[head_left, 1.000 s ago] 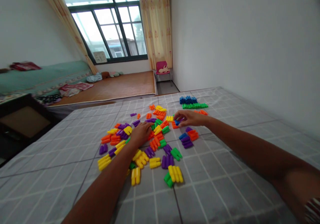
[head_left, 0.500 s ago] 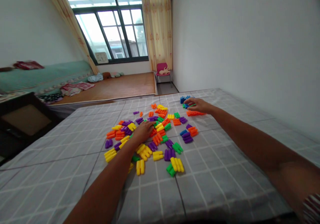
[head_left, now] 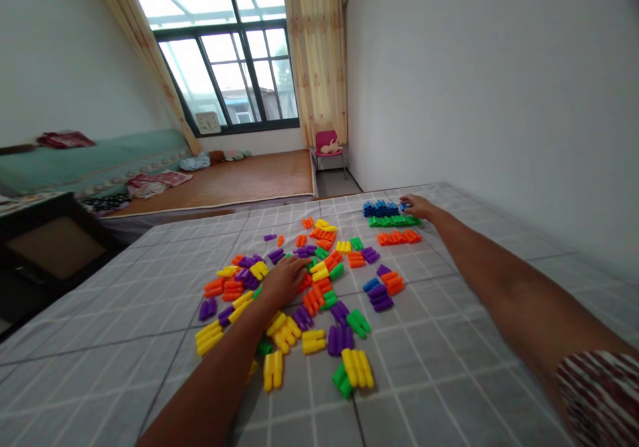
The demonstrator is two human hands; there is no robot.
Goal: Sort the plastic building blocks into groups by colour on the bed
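Observation:
My right hand (head_left: 419, 207) is at the far right of the cloth, its fingers closed on a small blue toy block (head_left: 404, 206) at the right end of a blue block row (head_left: 380, 209). Just in front of that row lie a green block row (head_left: 394, 221) and an orange block row (head_left: 399, 237). My left hand (head_left: 285, 279) rests palm down on the loose pile, fingers stretched over green and orange blocks; its fingertips are partly hidden. Around it lie yellow blocks (head_left: 284, 332), purple blocks (head_left: 340, 339) and orange blocks (head_left: 314, 298).
A grey checked cloth (head_left: 449, 367) covers the surface. Nearest me are a yellow block (head_left: 358, 368) on a green one. A loose blue block (head_left: 371, 285) lies beside purple ones. Beyond are a low bed (head_left: 249, 179), a pink chair (head_left: 328, 144) and a dark cabinet (head_left: 54, 254).
My right hand has moved right from the left part of the blue row to its right end, uncovering the blue and green rows. My left hand stays on the pile. The view has shifted slightly.

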